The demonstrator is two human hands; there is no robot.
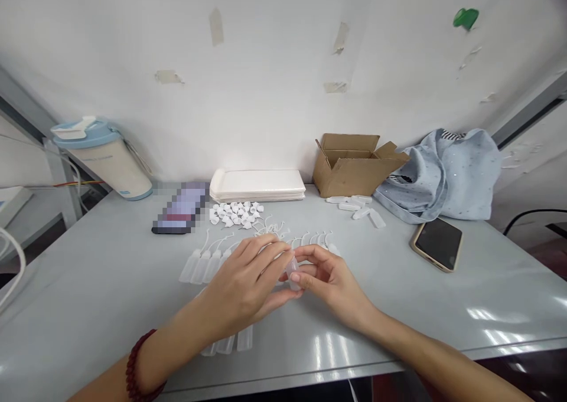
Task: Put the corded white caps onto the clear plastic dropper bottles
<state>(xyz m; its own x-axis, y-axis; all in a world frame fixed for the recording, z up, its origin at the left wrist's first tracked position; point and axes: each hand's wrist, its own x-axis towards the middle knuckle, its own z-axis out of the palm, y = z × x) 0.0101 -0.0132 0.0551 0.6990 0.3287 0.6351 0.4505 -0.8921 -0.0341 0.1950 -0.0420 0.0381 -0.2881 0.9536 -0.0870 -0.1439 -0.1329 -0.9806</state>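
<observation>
Sm. plastic bottle (pixel 292 274) pinched btwn L hand (pixel 241 285) & R hand (pixel 330 281) fingers.

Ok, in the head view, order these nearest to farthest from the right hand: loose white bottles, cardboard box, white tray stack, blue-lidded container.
From the right hand:
1. Loose white bottles, straight ahead.
2. Cardboard box, just behind them.
3. White tray stack, ahead-left.
4. Blue-lidded container, far left.

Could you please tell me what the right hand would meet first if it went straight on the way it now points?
The right hand would likely meet the small translucent plastic bottle at its fingertips, then the left hand, though depth is hard to judge from this view.
</observation>
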